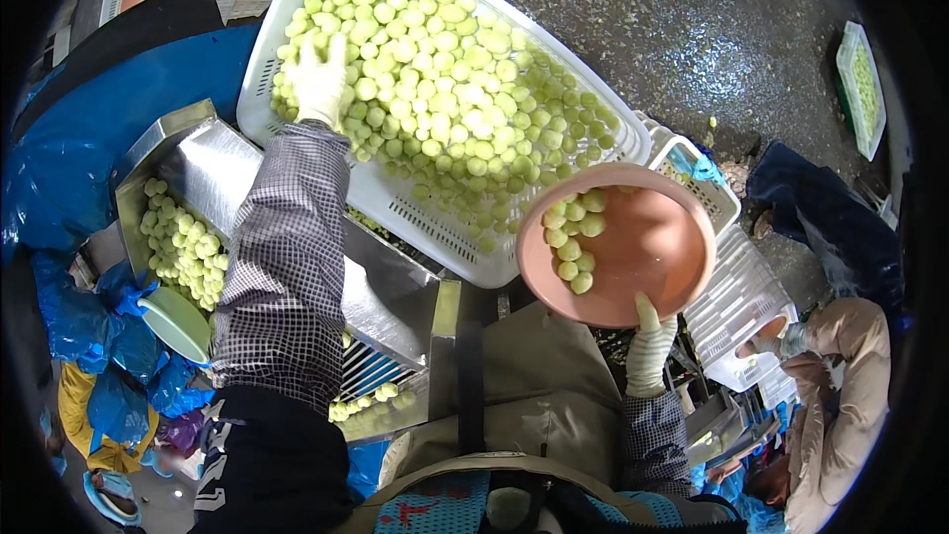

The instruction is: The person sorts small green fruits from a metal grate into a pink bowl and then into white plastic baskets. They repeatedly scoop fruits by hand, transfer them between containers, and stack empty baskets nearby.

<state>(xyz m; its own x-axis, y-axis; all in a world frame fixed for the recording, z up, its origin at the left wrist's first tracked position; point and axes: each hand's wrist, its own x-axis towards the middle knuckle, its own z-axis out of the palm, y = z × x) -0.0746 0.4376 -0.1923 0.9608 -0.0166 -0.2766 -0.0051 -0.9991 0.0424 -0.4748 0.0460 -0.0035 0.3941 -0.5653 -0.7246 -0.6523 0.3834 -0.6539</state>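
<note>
My gloved left hand (319, 85) rests palm down, fingers spread, on the pale green round fruits (437, 67) near the far left of a large white plastic crate (415, 226). Whether any fruit is under the palm is hidden. Low on the right, my gloved right hand (652, 348) grips the rim of a pinkish-orange plastic bowl (645, 252), thumb inside. The bowl is tilted towards me beside the crate's near right corner. Several fruits (572, 237) are gathered along its left side.
A metal chute (215, 163) with more fruits (182, 241) and a slatted grate (374, 360) lie below the crate. A green bowl (176, 322) is at left. Stacked white crates (741, 297) stand at right near another person (845, 400). A filled tray (864, 89) sits far right.
</note>
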